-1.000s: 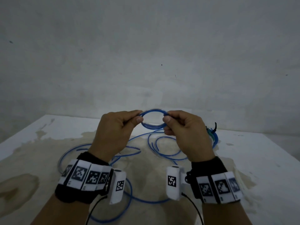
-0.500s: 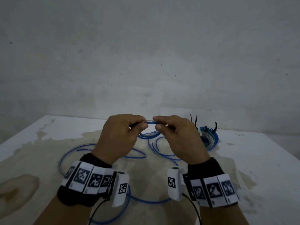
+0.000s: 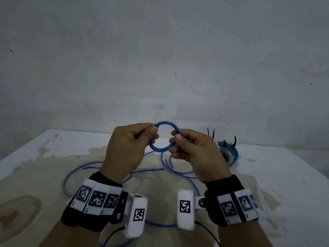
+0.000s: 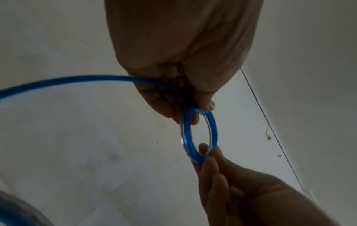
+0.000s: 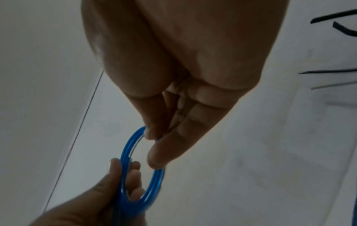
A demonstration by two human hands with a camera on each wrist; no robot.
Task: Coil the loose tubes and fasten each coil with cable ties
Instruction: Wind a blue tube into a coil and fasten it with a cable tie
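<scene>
Your right hand (image 3: 194, 154) covers part of the tied coil (image 3: 229, 154) behind it on the desk (image 3: 284, 175). The loose blue tube (image 3: 160, 225) passes out of sight under your wrist cameras and runs off the head view's bottom edge. The left wrist view's lower-left corner is an unreadable blur.

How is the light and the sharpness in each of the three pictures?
Head view: dim, even light, blue coil fairly sharp between left hand and right hand. Left wrist view: hands dark against pale wall, edges soft. Right wrist view: dark, lower hand blurred.
</scene>
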